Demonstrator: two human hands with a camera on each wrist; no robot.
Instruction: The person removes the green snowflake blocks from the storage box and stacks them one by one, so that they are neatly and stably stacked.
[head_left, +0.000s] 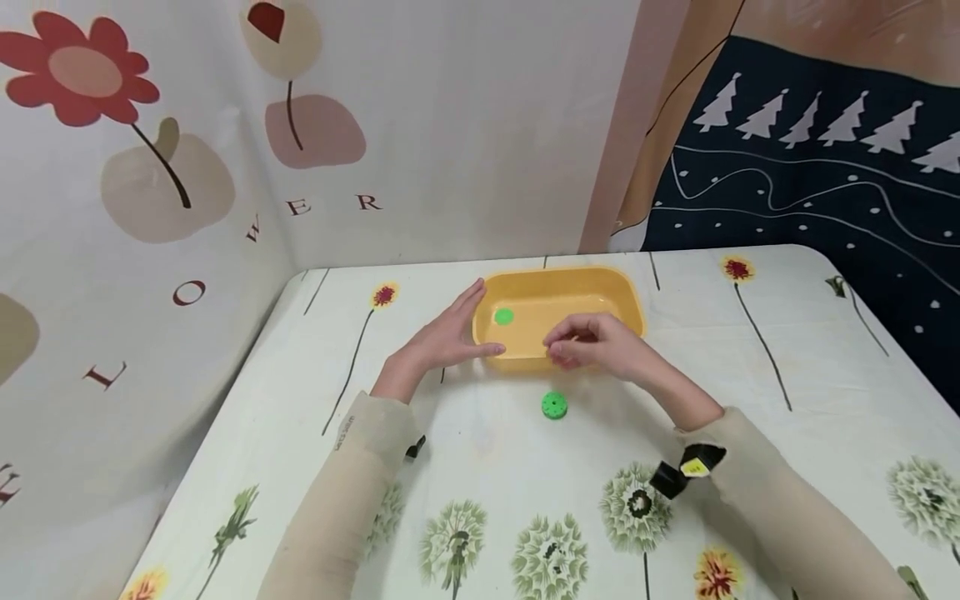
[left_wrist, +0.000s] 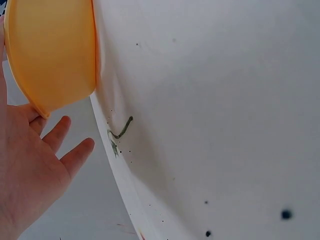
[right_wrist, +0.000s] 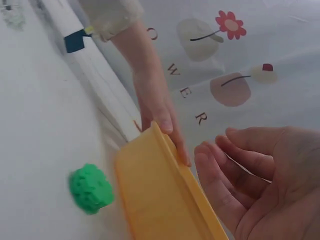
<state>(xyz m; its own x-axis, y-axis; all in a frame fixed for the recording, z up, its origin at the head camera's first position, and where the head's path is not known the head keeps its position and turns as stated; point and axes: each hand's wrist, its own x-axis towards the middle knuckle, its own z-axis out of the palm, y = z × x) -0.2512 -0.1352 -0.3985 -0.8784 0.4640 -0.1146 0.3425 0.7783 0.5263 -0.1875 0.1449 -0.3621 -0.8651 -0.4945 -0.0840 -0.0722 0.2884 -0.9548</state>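
A yellow plastic basin stands on the floral tablecloth with a flat green disc lying inside on its left. My left hand touches the basin's left end, its fingers fairly straight along the side and the thumb over the near rim; the left wrist view shows this hand by the basin's corner. Above the basin's near right part hovers my right hand, fingers loosely bent toward the thumb. Nothing shows between its fingertips in the right wrist view. A thick green round piece with small holes lies in front of the basin.
The white tablecloth carries printed dandelions and flowers. Behind the table hangs a pale curtain with flower prints and letters. A dark cloth with white trees hangs at the right. Small black devices sit at my wrists.
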